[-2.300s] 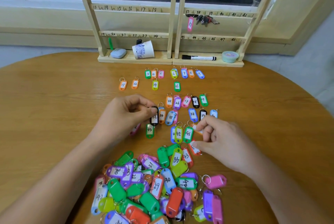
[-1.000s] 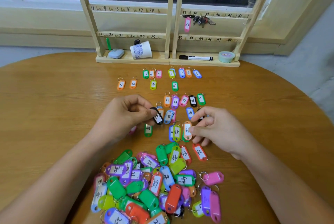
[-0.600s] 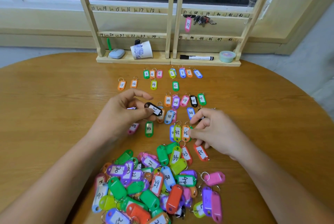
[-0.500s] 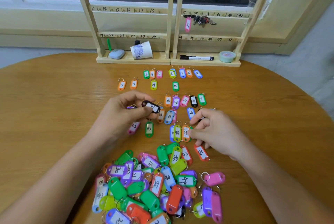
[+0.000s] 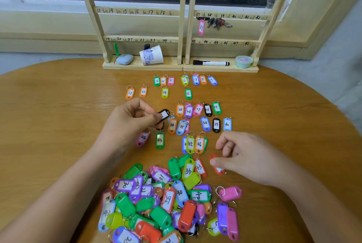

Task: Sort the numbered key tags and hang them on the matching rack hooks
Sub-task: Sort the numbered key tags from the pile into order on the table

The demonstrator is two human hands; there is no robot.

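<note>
Plainly it was early: one pink tag hung on the rack, sorted rows lay beyond the hands, a big pile sat on their near side, the left hand pinched a black tag, and the right hand was loose-fingered, its thumb touching a red tag.

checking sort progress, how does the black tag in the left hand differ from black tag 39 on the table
The held black tag is pinched in the left hand and tilted sideways; black tag 39 lies untouched and straight. The held tag's number is unreadable; 39's is clear. Both are black with white labels.
</note>
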